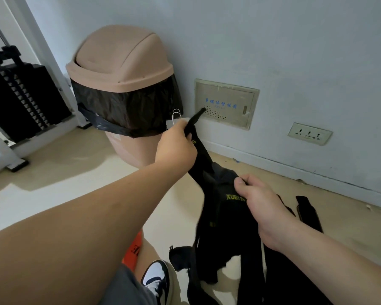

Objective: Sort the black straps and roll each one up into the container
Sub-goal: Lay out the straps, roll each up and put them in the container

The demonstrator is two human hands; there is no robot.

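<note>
Black webbing is what matters here: one black strap (204, 155) is stretched on a slant in front of the tan bin (119, 62). Its free tip points up beside the bin's dark liner. Its lower part goes down and away from the bin into the heap of straps (229, 260) on the floor (75, 168).

The left hand (176, 143) is the one nearer to the bin. Its fingers are curled round the upper end of the strap, just below the tip. The right hand (260, 201) is lower and farther from the bin, and it pinches the wider part with the yellow letters between thumb and fingers. So the long axis of the strap runs from the left hand, close to the bin, down to the right hand, and from there the strap hangs into the heap.

I judge that this strap is being separated from the others and that no rolling is begun yet. The next move turns on that axis. A pull along it toward the bin by the left hand, with the right hand holding the heap back, should free the strap. Rolling would most easily start at the tip.

Another strap (308, 212) lies flat on the far side of the heap from the bin. I cannot tell whether the bin is the container meant.
</note>
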